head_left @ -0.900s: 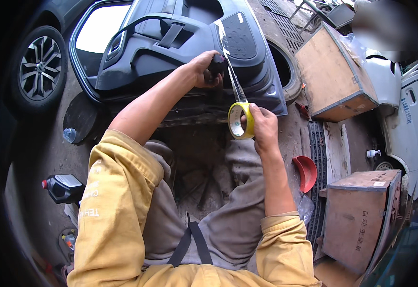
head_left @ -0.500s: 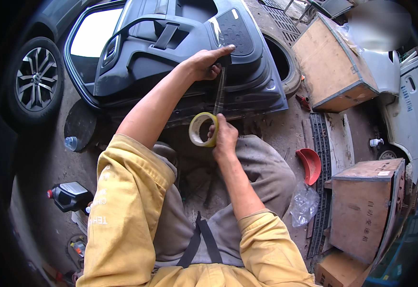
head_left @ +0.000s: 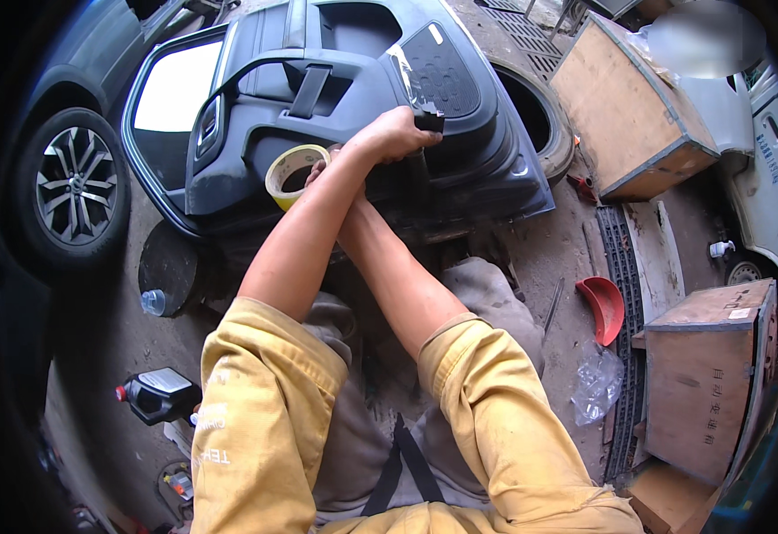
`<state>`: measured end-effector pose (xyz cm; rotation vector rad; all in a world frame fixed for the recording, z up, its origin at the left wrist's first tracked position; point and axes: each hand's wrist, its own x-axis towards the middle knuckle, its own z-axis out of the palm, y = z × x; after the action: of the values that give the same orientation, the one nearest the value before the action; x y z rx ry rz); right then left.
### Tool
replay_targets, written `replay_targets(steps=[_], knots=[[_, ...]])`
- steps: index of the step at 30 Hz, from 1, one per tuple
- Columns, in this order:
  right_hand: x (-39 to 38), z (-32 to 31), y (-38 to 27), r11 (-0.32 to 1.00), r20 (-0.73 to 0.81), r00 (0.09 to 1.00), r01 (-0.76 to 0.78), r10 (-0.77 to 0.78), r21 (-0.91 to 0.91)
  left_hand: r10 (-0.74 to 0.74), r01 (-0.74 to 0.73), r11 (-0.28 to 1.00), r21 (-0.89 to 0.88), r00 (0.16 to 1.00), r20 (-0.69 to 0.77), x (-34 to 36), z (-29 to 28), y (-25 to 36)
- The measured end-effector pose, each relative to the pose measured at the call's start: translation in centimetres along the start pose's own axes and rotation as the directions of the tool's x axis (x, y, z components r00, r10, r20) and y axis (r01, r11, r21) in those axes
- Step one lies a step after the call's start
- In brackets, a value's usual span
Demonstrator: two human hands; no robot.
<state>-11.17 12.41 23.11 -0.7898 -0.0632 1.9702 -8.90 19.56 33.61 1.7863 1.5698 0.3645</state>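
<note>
My bare forearms cross over a dark car door panel point(head_left: 229, 165) that lies on its side in front of me. My left hand point(head_left: 396, 135) is closed on a small black piece point(head_left: 430, 121) with a ragged top edge, by the panel's speaker grille. Reaching under the left forearm, my right hand point(head_left: 325, 169) grips a yellowish roll of adhesive tape point(head_left: 273, 178) left of it; part of this hand is hidden by the left arm. A strip of shiny clear tape point(head_left: 405, 73) clings to the panel beyond my left hand.
Behind the door lies a tyre point(head_left: 531, 111). Wooden crates point(head_left: 625, 107) and a red curved piece point(head_left: 603, 307) are on the right, beside a clear plastic bag point(head_left: 597, 384). A black jug point(head_left: 162, 394) stands at left, near a parked car's wheel point(head_left: 76, 187).
My right hand has carried the tape roll left and away from me, under my left forearm. My left hand has lowered slightly toward me. The view has shifted a little.
</note>
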Motion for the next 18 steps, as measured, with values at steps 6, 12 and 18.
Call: replay_targets(steps=[6,12,18], knots=[[3.2,5.1,-5.3,0.963,0.101,0.995,-0.031,0.004,0.268,0.183,-0.138,0.92,0.367,0.979,-0.092,-1.9,-3.6,4.2],[6.4,10.3,-10.0,0.904,0.136,0.991,-0.058,0.0,0.424,0.567,-0.326,0.817,0.475,0.604,-0.56,-1.0,-7.1,0.7],[6.2,13.1,-12.9,0.872,-0.027,0.997,0.073,-0.069,0.484,0.15,-0.176,0.984,-0.032,0.909,-0.388,-1.7,-12.7,-6.7]])
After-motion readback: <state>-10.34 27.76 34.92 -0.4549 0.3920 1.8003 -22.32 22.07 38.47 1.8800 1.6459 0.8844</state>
